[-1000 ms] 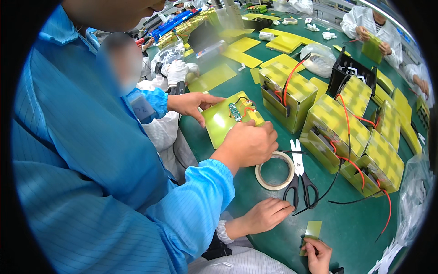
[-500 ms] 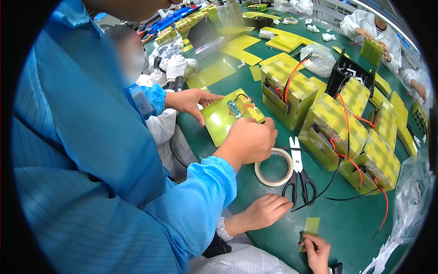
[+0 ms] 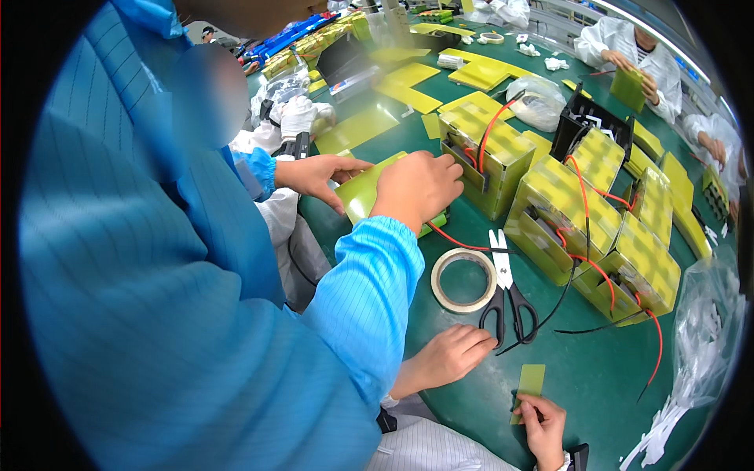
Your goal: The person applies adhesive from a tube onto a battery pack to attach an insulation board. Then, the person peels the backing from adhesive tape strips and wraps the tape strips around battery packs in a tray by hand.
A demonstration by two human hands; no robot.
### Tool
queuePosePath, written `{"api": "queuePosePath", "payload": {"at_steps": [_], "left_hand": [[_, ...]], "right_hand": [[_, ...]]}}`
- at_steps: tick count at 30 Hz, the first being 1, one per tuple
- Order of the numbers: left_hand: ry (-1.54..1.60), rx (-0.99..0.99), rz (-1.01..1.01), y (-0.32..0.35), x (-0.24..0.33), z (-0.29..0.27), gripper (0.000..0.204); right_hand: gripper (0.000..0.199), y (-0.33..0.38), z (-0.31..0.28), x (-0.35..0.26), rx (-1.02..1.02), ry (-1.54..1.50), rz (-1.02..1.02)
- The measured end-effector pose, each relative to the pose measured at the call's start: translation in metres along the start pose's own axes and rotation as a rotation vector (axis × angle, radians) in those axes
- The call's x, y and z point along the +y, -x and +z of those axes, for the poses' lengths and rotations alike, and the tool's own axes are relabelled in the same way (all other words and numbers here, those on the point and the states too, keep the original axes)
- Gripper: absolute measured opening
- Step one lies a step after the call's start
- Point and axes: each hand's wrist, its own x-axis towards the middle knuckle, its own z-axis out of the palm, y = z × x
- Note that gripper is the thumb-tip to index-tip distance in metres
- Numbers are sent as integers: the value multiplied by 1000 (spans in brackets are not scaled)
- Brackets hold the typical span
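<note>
My right hand [image 3: 542, 430] pinches a small yellow-green rectangular insulating sheet [image 3: 532, 380] between thumb and fingers, just above the green table. To its left, my left hand [image 3: 449, 359] rests on the tabletop holding nothing, its fingers loosely bent. The fingertips lie beside the black handles of scissors [image 3: 503, 276], whose blades point away from me. A roll of cream tape [image 3: 440, 296] lies beyond that hand. At the left, a co-worker in a blue smock works on a yellow-green battery pack [image 3: 363, 191]; the co-worker's right hand [image 3: 418, 188] covers part of it.
Several wrapped yellow battery packs [image 3: 565, 206] with red and black leads stand at the right. A clear plastic bag [image 3: 699, 330] lies at the right edge. Yellow sheets [image 3: 408, 85] and a black plastic frame [image 3: 589, 122] sit farther back. Other people work across the table.
The co-worker's right hand has moved up over the pack, covering its small circuit board, and a red lead now shows below it. My hands keep nearly the same pose; the view has shifted slightly.
</note>
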Motion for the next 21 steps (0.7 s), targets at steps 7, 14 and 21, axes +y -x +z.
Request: {"api": "queuePosePath", "payload": {"at_steps": [7, 14, 21], "left_hand": [[-33, -44, 17, -4, -4, 8, 25], [-99, -12, 5, -8, 1, -1, 32], [-95, -40, -3, -8, 2, 1, 31]], "right_hand": [[14, -6, -3, -3, 13, 23, -13], [12, -8, -6, 9, 6, 54, -173], [12, -8, -7, 4, -2, 86, -175]]}}
